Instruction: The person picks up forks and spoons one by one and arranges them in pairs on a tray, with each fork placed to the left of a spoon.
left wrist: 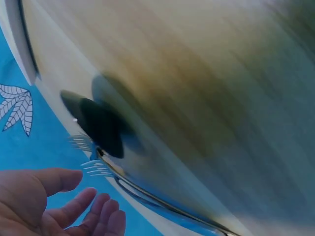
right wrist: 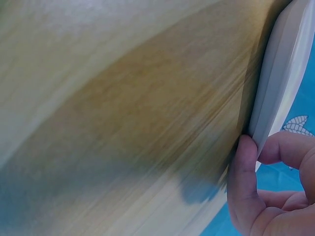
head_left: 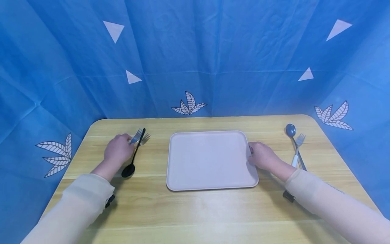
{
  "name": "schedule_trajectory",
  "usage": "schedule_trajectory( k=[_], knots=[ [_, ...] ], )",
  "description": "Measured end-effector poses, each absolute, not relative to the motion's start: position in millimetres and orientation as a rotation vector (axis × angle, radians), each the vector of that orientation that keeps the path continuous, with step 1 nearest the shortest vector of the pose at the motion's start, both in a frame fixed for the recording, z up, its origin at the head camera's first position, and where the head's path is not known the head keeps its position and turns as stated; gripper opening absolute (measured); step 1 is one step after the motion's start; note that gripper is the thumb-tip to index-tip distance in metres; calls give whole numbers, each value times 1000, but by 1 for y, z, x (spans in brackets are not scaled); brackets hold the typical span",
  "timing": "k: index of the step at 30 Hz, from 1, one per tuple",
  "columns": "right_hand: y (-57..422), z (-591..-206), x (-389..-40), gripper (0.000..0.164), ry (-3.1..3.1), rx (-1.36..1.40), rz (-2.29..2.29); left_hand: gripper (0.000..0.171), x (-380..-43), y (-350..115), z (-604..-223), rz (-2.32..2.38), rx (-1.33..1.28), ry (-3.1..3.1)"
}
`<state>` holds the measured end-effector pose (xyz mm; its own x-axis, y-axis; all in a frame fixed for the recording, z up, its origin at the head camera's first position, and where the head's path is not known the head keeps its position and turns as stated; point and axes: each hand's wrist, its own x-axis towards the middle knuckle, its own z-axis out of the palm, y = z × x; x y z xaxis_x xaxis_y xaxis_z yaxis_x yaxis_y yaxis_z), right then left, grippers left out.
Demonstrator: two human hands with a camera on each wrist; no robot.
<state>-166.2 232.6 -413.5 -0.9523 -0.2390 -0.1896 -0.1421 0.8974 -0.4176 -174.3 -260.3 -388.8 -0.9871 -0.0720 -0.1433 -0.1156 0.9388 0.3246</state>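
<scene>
My right hand (head_left: 263,156) pinches the right rim of a pale, shallow rectangular tray (head_left: 208,161) in the middle of the table. In the right wrist view, thumb and index finger close on the edge of the tray (right wrist: 278,73). My left hand (head_left: 118,148) is over the left side, beside two forks, one nearer (head_left: 136,136) and one farther right (head_left: 145,139). A black spoon (head_left: 128,170) lies across them, bowl towards me. In the left wrist view, the fingers of the left hand (left wrist: 64,206) are loosely bent, with a gap to the thumb and nothing between them.
On the right, a grey metal spoon (head_left: 290,130) lies crossed with a white-handled fork (head_left: 300,139), partly behind my right forearm. The wooden table (head_left: 189,217) has rounded far corners. A blue patterned cloth (head_left: 195,57) hangs behind it and at both sides.
</scene>
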Motion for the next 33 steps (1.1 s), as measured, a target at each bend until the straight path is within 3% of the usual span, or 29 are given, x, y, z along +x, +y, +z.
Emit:
schedule_trajectory(
  k=[10, 18, 33],
  knots=[
    [230, -412, -165, 15, 2819, -296, -605, 41, -175, -264, -393, 454, -256, 2889],
    [230, -414, -165, 18, 2819, -296, -590, 20, -181, -273, -399, 457, -257, 2854],
    [230, -410, -164, 15, 2832, -291, -559, 19, -183, -271, -403, 365, -165, 2901]
  ],
)
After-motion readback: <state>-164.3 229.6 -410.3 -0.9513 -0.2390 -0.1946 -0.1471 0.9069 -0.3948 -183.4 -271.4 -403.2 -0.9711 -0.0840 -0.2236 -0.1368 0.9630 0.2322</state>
